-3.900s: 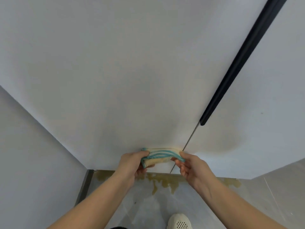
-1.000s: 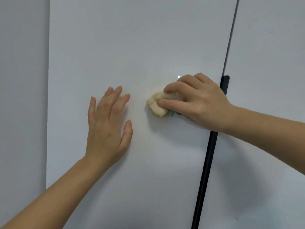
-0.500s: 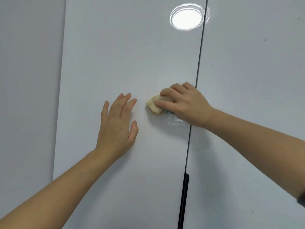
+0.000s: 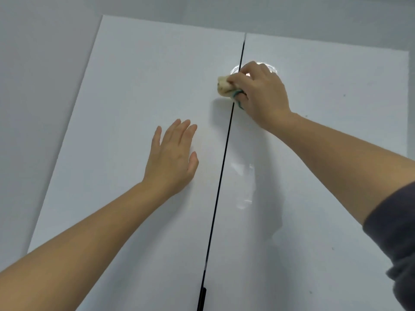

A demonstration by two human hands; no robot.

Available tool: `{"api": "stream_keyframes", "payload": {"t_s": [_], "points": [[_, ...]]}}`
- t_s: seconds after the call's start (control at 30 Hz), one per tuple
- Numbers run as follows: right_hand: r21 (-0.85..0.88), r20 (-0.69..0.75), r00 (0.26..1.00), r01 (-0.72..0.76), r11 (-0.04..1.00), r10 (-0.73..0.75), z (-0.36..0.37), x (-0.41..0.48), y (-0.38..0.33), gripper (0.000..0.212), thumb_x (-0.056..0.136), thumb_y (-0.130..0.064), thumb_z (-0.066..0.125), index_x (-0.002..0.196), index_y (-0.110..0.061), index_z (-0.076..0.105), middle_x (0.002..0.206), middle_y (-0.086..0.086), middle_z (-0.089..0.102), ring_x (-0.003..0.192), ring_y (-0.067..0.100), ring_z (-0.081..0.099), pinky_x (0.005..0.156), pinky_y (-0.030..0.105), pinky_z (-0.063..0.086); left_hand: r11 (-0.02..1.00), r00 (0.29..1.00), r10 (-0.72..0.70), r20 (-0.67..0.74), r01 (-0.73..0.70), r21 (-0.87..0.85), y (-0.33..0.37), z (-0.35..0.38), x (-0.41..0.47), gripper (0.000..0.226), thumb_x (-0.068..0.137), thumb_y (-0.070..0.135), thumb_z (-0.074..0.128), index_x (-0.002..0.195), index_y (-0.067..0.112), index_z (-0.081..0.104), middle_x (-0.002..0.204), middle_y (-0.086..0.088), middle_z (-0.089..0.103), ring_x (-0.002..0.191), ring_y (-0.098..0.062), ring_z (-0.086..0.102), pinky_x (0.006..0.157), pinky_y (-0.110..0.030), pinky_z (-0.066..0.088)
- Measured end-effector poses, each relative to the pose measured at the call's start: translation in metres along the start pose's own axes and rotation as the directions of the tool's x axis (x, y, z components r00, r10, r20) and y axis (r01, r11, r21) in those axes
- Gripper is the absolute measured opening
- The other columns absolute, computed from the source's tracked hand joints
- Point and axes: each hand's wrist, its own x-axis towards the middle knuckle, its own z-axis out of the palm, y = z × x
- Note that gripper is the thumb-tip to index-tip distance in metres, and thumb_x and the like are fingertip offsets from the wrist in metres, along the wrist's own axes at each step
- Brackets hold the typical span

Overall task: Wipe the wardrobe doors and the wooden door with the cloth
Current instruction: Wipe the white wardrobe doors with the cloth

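Head view: a white left door (image 4: 125,97) and right door (image 4: 325,153) of a wardrobe are shown, parted by a dark gap (image 4: 221,173).
Left hand (image 4: 171,158): laid flat on the left door, fingers straight.
Right hand (image 4: 260,93): curled round a bunched cream cloth (image 4: 224,86).
Cloth: pressed high up, across the gap.
Sleeve (image 4: 395,232): dark grey, on the right arm.
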Motion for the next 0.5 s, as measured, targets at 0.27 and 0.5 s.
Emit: {"api": "stream_keyframes", "payload": {"t_s": [0.27, 0.5], "points": [[-0.034, -0.011, 0.958, -0.288, 0.957, 0.288, -0.009, 0.027, 0.056, 0.027, 0.093, -0.023, 0.055, 0.118, -0.015, 0.060, 0.117, 0.011, 0.053, 0.103, 0.032, 0.050, 0.072, 0.035, 0.037, 0.998, 0.997, -0.067, 0.024, 0.067, 0.009, 0.040, 0.006, 0.095, 0.056, 0.101, 0.027, 0.032, 0.154, 0.016, 0.018, 0.163, -0.001, 0.011, 0.150, -0.017, 0.005, 0.121, -0.044, 0.005], [-0.072, -0.025, 0.932, -0.362, 0.929, 0.361, 0.007, 0.060, 0.061, 0.026, 0.095, -0.029, 0.053, 0.117, -0.016, 0.058, 0.117, 0.008, 0.051, 0.101, 0.029, 0.050, 0.068, 0.035, 0.039, 0.998, 0.997, -0.065, 0.051, 0.066, -0.014, 0.049, 0.011, 0.149, 0.055, 0.102, 0.028, 0.026, 0.155, 0.016, 0.014, 0.164, 0.000, 0.004, 0.151, -0.016, -0.001, 0.121, -0.044, 0.006]]}}
